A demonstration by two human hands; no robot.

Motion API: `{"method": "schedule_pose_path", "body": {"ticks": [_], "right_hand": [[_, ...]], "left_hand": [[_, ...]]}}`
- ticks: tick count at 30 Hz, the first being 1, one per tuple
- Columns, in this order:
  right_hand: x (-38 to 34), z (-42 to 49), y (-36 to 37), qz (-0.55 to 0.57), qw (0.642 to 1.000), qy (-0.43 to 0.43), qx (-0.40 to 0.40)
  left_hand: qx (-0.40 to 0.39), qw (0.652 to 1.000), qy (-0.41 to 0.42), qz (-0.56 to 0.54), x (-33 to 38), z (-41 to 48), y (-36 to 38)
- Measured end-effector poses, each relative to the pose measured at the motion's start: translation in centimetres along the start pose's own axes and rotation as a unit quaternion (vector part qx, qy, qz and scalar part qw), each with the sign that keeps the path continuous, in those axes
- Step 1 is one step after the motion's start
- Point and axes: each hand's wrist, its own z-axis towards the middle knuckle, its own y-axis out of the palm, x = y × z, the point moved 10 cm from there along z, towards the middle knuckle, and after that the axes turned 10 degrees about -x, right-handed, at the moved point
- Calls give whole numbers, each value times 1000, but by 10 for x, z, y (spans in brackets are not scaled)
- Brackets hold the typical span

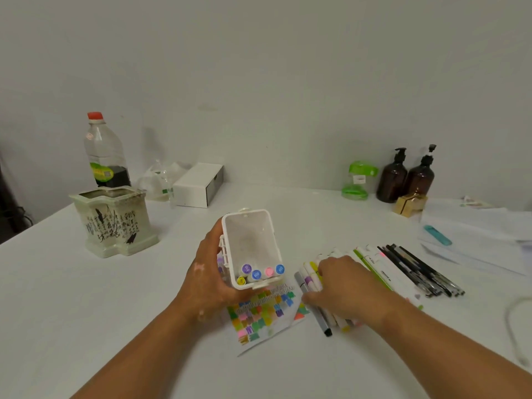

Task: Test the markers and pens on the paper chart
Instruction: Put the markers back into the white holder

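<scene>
1. While the white case (250, 246) is gripped round its side by the left hand (207, 283) and tipped so that its open mouth faces the camera, five capped markers (260, 274) are seen lying against its lower wall.
2. A bunch of loose markers (310, 279) on the table (115, 326) is covered by the right hand (345, 286). Its fingers are curled over the barrels and the thumb is set at the near side, so the bunch appears to be grasped rather than merely touched.
3. The step is judged to be a gathering of markers, either for the case or for trial; which of the two cannot be told.
4. For this to be done well, the bunch should be squared up before it is lifted, since a grey marker (318, 312) juts out toward the camera and could be dropped. The case should be tipped no further, or its contents may slide out.
5. The paper chart (259, 316), crowded with colour patches, is found just below the case and between the two hands. Its far edge is hidden by the case, and its right corner lies just beside the grasped bunch.
6. A row of dark pens (417, 269) is laid out beyond the right hand, well apart from the chart.
</scene>
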Motion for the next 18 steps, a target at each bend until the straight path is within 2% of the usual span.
{"method": "schedule_pose_path", "body": {"ticks": [3,9,15,18], "right_hand": [[-10,2,7,-27,1000,1,2],[-28,13,16,5,999,-2,-37],[-32,19,23,30,999,29,18],[-34,19,27,40,998,37,7]], "left_hand": [[1,1000,0,1,1,-2,0],[-10,1000,11,-15,-1,-2,1],[-10,1000,26,-14,3,-2,0],[-11,999,28,-14,0,-3,-2]]}}
